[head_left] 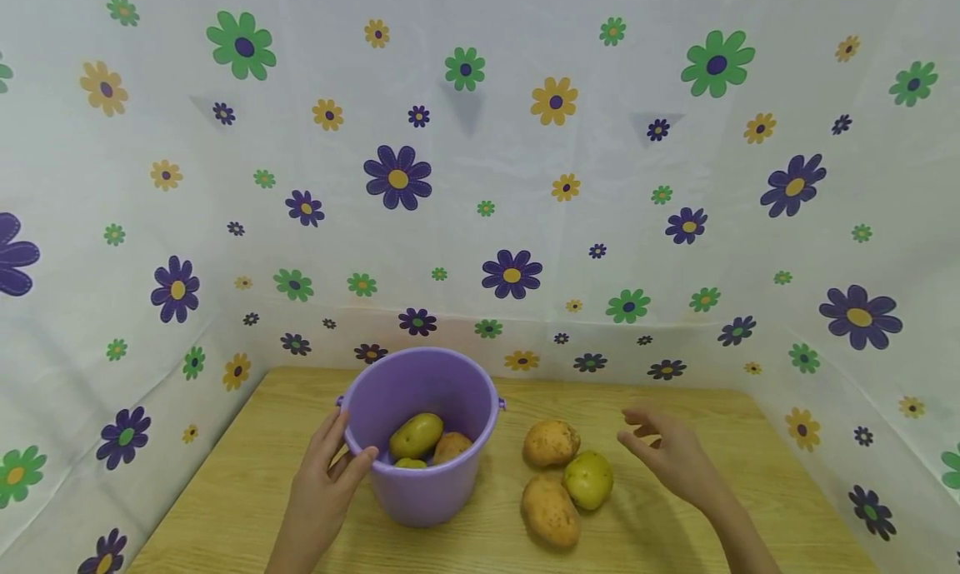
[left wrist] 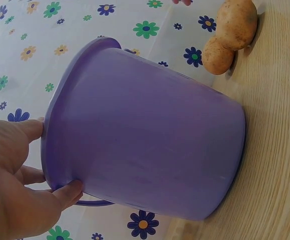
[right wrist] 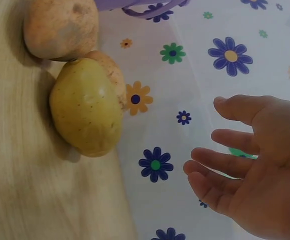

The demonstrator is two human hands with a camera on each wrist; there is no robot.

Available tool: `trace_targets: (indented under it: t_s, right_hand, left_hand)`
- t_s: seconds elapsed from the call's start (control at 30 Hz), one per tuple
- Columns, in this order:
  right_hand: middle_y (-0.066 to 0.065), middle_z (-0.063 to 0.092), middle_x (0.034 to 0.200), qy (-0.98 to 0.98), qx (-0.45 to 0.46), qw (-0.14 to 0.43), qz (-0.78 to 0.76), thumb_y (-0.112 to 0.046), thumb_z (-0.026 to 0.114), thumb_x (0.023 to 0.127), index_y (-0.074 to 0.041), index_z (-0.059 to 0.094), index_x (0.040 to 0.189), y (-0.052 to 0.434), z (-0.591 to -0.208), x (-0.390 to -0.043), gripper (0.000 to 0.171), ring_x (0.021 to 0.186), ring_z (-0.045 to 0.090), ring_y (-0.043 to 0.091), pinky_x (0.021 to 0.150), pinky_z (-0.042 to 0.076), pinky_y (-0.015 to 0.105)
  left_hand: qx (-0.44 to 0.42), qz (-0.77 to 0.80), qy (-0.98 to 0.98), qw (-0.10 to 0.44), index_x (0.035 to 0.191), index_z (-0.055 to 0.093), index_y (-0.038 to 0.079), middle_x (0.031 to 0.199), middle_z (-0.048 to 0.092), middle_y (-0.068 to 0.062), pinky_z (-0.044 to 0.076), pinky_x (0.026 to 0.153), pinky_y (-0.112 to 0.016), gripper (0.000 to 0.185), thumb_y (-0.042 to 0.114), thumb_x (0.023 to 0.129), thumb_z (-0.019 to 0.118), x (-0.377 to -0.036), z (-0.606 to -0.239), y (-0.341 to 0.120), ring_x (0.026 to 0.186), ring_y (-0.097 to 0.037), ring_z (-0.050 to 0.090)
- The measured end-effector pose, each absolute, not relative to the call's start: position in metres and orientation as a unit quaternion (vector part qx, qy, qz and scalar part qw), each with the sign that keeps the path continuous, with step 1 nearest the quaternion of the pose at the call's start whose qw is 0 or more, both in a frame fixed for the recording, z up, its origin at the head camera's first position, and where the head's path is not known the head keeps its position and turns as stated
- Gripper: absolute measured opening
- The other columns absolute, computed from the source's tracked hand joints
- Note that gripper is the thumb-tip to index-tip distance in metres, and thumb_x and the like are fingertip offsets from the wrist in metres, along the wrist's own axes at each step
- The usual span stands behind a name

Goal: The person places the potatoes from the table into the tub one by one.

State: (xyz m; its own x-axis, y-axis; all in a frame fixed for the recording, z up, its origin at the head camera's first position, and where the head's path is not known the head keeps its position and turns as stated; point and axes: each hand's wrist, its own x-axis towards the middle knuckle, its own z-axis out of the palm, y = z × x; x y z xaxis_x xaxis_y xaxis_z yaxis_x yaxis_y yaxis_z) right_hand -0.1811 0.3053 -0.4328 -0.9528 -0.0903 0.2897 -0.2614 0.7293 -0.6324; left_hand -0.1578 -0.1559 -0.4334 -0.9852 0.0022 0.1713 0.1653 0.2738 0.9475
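A purple bucket [head_left: 423, 495] stands upright on the wooden table, with three potatoes [head_left: 416, 435] visible inside. My left hand [head_left: 318, 482] holds its rim at the near left. In the left wrist view, the thumb reaches over the rim and a fingertip [left wrist: 69, 192] rests against the outer wall. Right of the bucket lie two brown potatoes [head_left: 551, 511] and one yellow-green potato [head_left: 588, 480], close together. My right hand [head_left: 671, 453] hovers to the right of these, apart from them. Its fingers are loosely bent with nothing between them, as the right wrist view [right wrist: 255, 165] also shows.
A white cloth [head_left: 465, 232] printed with flowers surrounds the table [head_left: 247, 474] at the back and both sides. The bucket's handle [left wrist: 94, 203] hangs at its far side in the left wrist view.
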Motion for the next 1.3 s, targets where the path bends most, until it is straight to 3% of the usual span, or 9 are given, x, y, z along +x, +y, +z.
trace_targets:
  t_s: [0.37,0.67,1.0,1.1,1.3]
  right_hand:
    - [0.023,0.067,0.128,-0.923,0.093,0.045,0.37,-0.026,0.07,0.101,0.002,0.063,0.135,0.307,-0.455,-0.184,0.044,0.106,0.067,0.028,0.082,0.061,0.034]
    - [0.028,0.062,0.134,-0.905,0.156,-0.013,0.396,-0.024,0.068,0.102,0.006,0.058,0.138,0.31,-0.476,-0.188,0.047,0.113,0.062,0.042,0.08,0.06,0.028]
    - [0.027,0.056,0.142,-0.89,0.18,-0.075,0.412,-0.027,0.07,0.1,0.007,0.051,0.145,0.312,-0.486,-0.194,0.059,0.124,0.055,0.048,0.09,0.059,0.033]
    - [0.029,0.055,0.143,-0.886,0.186,-0.083,0.417,-0.025,0.07,0.1,0.009,0.049,0.145,0.312,-0.488,-0.195,0.061,0.126,0.053,0.05,0.093,0.059,0.038]
    - [0.034,0.045,0.15,-0.878,0.199,-0.09,0.425,-0.024,0.069,0.1,0.008,0.048,0.148,0.312,-0.495,-0.196,0.061,0.129,0.049,0.054,0.097,0.058,0.058]
  left_hand:
    - [-0.049,-0.602,-0.794,0.063,0.163,0.024,0.001,0.17,0.009,-0.019,0.037,0.116,-0.033,0.083,0.037,0.102,0.067,-0.16,-0.434,-0.157,0.151,-0.041,0.028]
    - [-0.05,-0.603,-0.793,0.064,0.163,0.025,0.002,0.171,0.009,-0.019,0.04,0.115,-0.035,0.082,0.037,0.102,0.067,-0.16,-0.435,-0.157,0.15,-0.041,0.029]
    - [-0.047,-0.605,-0.793,0.062,0.163,0.024,0.002,0.171,0.009,-0.017,0.039,0.116,-0.034,0.084,0.039,0.102,0.067,-0.16,-0.435,-0.157,0.151,-0.041,0.029]
    - [-0.05,-0.604,-0.793,0.067,0.163,0.025,0.002,0.171,0.01,-0.017,0.039,0.115,-0.034,0.083,0.038,0.102,0.067,-0.16,-0.435,-0.157,0.15,-0.041,0.03]
    - [-0.05,-0.607,-0.79,0.07,0.163,0.026,0.002,0.171,0.011,-0.016,0.04,0.115,-0.033,0.081,0.036,0.102,0.068,-0.16,-0.436,-0.157,0.15,-0.04,0.03]
